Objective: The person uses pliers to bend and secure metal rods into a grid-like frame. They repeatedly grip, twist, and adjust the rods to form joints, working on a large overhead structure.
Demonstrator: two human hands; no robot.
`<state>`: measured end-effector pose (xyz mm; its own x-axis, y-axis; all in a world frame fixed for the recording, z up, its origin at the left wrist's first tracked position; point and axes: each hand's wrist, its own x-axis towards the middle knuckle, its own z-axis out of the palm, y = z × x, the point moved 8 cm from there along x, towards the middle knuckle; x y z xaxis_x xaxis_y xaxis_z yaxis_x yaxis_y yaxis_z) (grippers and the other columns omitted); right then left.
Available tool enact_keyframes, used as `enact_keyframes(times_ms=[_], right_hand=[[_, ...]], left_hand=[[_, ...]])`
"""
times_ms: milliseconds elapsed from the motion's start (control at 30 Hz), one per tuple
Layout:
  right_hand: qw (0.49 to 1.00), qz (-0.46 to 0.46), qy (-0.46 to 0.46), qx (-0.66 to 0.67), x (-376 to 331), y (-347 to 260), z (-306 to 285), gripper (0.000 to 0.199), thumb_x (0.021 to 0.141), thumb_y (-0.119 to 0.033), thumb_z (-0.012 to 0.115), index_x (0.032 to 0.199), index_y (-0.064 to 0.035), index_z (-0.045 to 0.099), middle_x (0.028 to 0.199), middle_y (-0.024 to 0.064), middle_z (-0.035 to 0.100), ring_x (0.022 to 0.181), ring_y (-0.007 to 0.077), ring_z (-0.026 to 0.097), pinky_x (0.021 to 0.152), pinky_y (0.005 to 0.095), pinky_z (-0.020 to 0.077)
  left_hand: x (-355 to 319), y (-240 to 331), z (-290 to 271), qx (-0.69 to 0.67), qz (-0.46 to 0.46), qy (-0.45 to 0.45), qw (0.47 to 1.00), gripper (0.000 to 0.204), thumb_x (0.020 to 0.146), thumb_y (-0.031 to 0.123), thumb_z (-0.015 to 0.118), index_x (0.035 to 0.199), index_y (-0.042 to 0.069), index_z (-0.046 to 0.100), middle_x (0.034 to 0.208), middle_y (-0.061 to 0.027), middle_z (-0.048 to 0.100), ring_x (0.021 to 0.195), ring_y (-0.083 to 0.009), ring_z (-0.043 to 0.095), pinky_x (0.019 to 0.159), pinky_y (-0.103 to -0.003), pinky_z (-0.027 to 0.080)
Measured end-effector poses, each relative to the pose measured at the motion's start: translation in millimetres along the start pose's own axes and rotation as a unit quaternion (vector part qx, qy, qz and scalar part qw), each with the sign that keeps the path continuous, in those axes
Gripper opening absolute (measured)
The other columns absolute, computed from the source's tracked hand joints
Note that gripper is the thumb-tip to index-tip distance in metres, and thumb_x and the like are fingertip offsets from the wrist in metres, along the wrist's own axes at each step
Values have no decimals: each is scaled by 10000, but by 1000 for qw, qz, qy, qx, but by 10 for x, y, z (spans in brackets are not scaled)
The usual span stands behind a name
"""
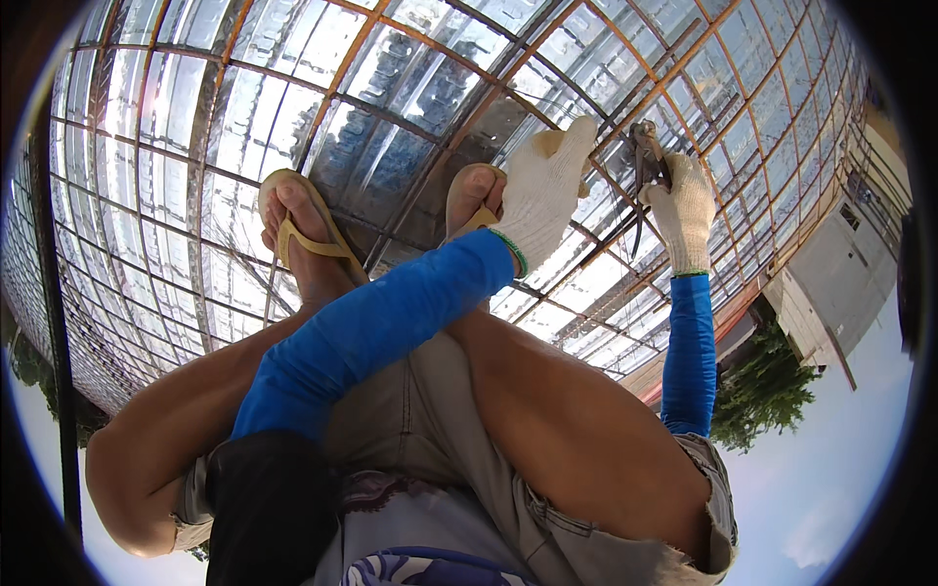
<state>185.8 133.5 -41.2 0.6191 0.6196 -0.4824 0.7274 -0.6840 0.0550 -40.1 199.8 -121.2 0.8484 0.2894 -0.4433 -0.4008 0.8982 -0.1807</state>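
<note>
The right hand (682,207), in a white knitted glove, is at about two o'clock, its fingers wrapped around a pair of dark pliers (645,154). The head of the pliers points roughly toward twelve o'clock, over the grid of rusty steel bars (332,95); whether their jaws are parted, I cannot tell. The left hand (540,200), gloved the same way with a green edge at the wrist, sits at about one o'clock, just to the nine o'clock side of the pliers. Its fingers are partly bent, one reaching toward twelve o'clock; I cannot tell whether they pinch anything or touch a bar. The grid lies over shiny ribbed metal sheets (376,161) and spreads across the whole upper half of the view. A blue left sleeve (381,317) runs from about seven o'clock toward the hands, and a blue right sleeve (690,342) rises from four o'clock. Feet in yellowish sandals rest at ten and twelve o'clock, below bent bare knees and grey-brown shorts (401,415). A pale building (840,273) stands at three o'clock, with a green tree (767,396) toward four o'clock.
</note>
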Motion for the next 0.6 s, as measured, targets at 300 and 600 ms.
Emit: enact_keyframes(times_ms=[300, 600], right_hand=[[980, -20, 101, 168, -258, 227, -1526, 400, 917, -203, 847, 1263, -32, 741, 1093, 76, 734, 954, 180, 704, 862, 359, 562], [953, -87, -118, 265, -278, -1048, -2020, 636, 885, -228, 883, 1425, 21, 656, 1227, 162, 748, 1110, 223, 721, 976, 372, 586]], left_hand=[[-331, 605, 817, 536, 272, 321, 732, 461, 963, 372, 804, 1215, 18, 651, 1074, -163, 680, 928, -284, 686, 776, -414, 548], [-550, 500, 1807, 607, 412, 134, 666, 578, 960, 355, 781, 1367, 9, 560, 1083, -232, 681, 962, -428, 686, 850, -548, 545]])
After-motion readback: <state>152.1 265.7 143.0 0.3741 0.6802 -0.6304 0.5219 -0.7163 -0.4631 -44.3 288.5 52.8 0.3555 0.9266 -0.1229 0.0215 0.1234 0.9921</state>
